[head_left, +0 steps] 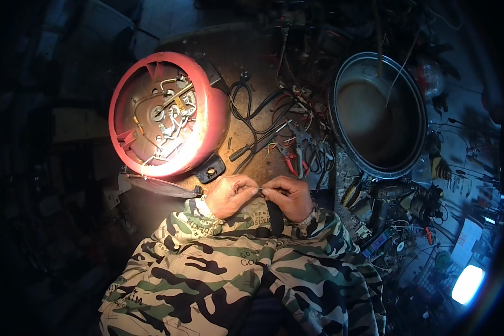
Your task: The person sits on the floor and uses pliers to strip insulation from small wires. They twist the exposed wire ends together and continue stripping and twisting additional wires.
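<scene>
Near the table's front edge, my left hand (232, 196) and my right hand (287, 199) face each other, fingertips pinched round a small thin piece that I cannot make out. Up and to the left, a red round appliance base (221, 112) lies with its underside showing wires, tubes and metal fittings, lit brightly. A black moulded part (211, 169) sits beside it, above my left hand. Beyond my hands lie a screwdriver (242, 153), red-handled pliers (291, 163) and a black cable (249, 120).
A large round metal pot (375, 117) stands at the right. Tangled wires and tools (378, 213) crowd the bench below and around it. A dark flat piece (159, 185) lies under the red base's front. A bright lamp (467, 284) glows at the lower right.
</scene>
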`<state>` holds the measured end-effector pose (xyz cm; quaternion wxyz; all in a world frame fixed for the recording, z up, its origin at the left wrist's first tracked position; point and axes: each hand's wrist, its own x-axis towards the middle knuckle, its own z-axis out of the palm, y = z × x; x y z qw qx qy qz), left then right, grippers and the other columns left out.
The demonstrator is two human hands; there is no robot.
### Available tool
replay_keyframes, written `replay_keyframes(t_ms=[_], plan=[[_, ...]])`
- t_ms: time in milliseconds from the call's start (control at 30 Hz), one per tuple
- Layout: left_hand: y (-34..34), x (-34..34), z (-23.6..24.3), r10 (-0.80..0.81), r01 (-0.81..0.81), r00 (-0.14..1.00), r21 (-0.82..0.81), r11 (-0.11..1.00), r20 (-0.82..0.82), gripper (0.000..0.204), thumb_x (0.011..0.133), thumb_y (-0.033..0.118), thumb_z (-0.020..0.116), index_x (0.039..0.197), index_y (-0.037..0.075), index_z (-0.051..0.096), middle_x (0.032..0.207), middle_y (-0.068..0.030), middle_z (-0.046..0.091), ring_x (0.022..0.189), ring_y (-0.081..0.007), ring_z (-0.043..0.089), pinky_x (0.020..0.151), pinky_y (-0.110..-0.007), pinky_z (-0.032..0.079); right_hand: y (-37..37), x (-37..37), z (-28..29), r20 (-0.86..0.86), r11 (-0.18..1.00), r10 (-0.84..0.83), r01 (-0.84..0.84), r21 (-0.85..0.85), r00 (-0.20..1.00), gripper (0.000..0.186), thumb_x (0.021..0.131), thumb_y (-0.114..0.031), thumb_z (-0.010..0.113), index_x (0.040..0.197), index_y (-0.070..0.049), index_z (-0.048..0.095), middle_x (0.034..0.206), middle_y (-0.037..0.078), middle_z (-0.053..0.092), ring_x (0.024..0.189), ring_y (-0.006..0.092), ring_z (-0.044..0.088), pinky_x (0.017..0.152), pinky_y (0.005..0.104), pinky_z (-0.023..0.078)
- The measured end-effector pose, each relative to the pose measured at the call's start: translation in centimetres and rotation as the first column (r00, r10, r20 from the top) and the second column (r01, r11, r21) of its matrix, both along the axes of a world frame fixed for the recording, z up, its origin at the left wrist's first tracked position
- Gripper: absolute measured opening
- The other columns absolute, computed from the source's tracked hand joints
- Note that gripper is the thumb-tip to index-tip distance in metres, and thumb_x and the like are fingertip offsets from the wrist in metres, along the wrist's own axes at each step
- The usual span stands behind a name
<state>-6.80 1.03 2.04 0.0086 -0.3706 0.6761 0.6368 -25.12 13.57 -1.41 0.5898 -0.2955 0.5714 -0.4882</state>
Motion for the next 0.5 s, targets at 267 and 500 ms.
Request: replay_keyframes(t_ms=[267, 500], plan=[[0.5, 0.3, -0.7, 0.073, -0.064, 0.996, 0.147, 0.987, -0.060, 0.020, 0.097, 0.018, 0.060, 0.101, -0.001, 0.066, 0.072, 0.0003, 0.061, 0.065, -0.0054, 0.053, 0.059, -0.023, 0.044, -1.4, -1.1, -2.0, 0.370, 0.995, 0.080, -0.097, 0.029, 0.925, 0.017, 0.095, -0.009, 0.065, 0.101, 0.006, 0.067, 0.085, 0.009, 0.069, 0.074, 0.0124, 0.064, 0.066, 0.0260, 0.052], [0.2, 0.1, -2.3, 0.271, -0.233, 0.962, 0.386, 0.893, -0.045, 0.018, 0.097, 0.017, 0.060, 0.102, 0.000, 0.065, 0.076, 0.0017, 0.061, 0.068, -0.0046, 0.054, 0.062, -0.022, 0.045, -2.4, -1.6, -2.7, 0.452, 0.996, -0.091, 0.087, 0.030, 0.887, 0.017, 0.096, -0.006, 0.061, 0.107, 0.007, 0.064, 0.091, 0.012, 0.068, 0.076, 0.0147, 0.064, 0.068, 0.0275, 0.052]])
